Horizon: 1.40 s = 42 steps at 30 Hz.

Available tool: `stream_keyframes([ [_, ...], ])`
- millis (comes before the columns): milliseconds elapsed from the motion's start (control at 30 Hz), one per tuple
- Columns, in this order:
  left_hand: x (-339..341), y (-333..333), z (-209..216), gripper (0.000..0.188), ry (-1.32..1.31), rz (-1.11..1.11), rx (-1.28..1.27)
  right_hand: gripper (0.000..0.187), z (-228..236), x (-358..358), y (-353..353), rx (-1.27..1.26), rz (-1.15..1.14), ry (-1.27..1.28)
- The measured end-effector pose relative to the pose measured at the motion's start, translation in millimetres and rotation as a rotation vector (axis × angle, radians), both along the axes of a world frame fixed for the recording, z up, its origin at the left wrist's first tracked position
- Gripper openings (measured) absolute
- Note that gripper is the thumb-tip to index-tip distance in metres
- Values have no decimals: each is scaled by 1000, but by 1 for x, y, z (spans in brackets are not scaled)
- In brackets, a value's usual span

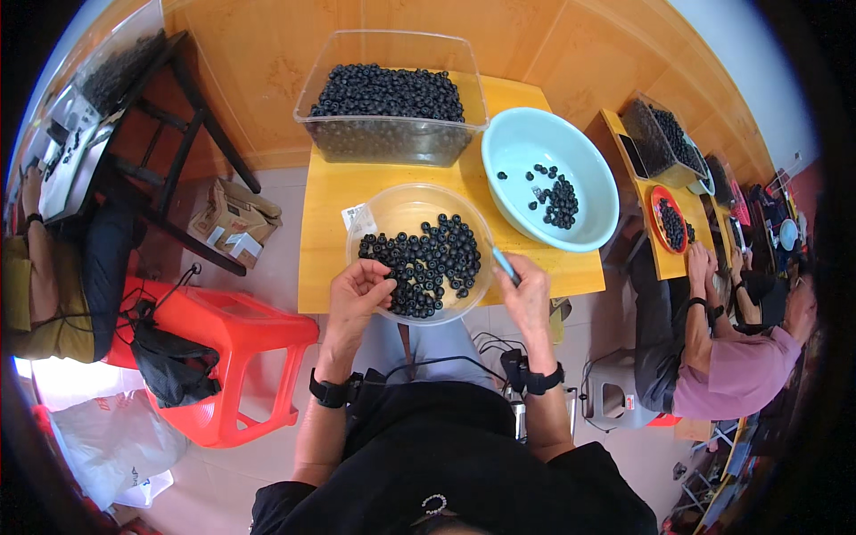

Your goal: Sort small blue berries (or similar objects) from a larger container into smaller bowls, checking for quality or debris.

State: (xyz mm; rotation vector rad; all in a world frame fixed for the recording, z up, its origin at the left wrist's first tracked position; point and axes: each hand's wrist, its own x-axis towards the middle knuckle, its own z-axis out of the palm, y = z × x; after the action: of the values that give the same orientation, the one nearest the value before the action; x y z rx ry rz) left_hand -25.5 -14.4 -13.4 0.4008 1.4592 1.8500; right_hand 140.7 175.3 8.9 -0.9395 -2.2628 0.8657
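Observation:
A round clear shallow tray lies at the table's near edge, with many small round black parts in it, some showing a hole in the middle. My left hand is over the tray's near left rim, thumb and fingertips pinched together beside the parts; what they hold, if anything, cannot be made out. At the tray's right side, my right hand is closed round a thin tool with a light blue handle. Its working end does not show clearly.
Behind the tray stands a large clear bin heaped with black parts. A light blue basin at the right holds several. A red stool and a cardboard box stand left. Other people sit at both sides.

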Motion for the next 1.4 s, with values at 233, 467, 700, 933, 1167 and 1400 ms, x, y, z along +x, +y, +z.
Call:
stream_keyframes([
  [233, -9, -7, 2, 11, 32, 140, -18, 15, -6, 3, -16, -33, 58, 9],
  [467, -15, 5, -2, 16, 524, 115, -215, 15, 2, 1, -24, -83, 59, -17],
  [700, -3, 32, -12, 16, 1276, -120, -553, 16, 0, -2, -30, -84, 82, 23],
  [933, 1, 41, -11, 14, 1281, -223, -559, 15, -4, 6, -29, -93, 62, 3],
  [1167, -2, 44, -5, 13, 1205, -237, -473, 15, -7, 8, -27, -58, 81, 13],
  [1400, -26, 18, 23, 11, -104, -48, 129, 15, -2, 13, -22, -84, 36, 17],
])
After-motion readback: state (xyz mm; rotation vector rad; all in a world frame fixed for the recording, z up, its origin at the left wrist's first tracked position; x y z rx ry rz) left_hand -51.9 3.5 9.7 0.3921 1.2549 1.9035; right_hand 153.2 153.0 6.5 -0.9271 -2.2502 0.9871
